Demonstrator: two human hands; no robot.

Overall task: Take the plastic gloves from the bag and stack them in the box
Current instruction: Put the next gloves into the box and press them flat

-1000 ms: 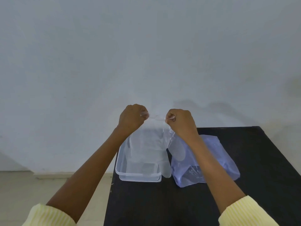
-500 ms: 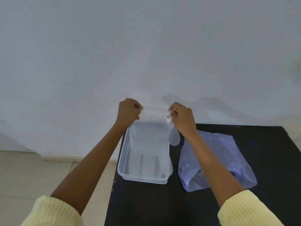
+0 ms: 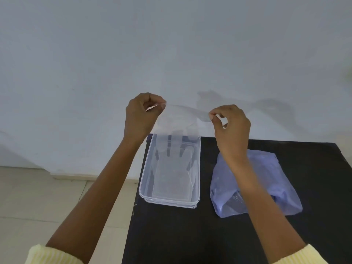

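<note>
A thin clear plastic glove hangs in the air by its cuff, stretched between my two hands above the far end of the box. My left hand pinches the cuff's left corner, and my right hand pinches the right corner. Below stands a clear rectangular plastic box on the black table, with at least one flat glove lying inside. To the right of the box lies a crumpled pale blue plastic bag, partly hidden by my right forearm.
The black table has its left edge just beside the box, over a beige tiled floor. A plain pale wall rises behind the table's far edge.
My hands have moved apart and risen, pulling the glove's cuff wider. The glove has lifted, so its fingers hang higher over the box. The view has tilted downward.
</note>
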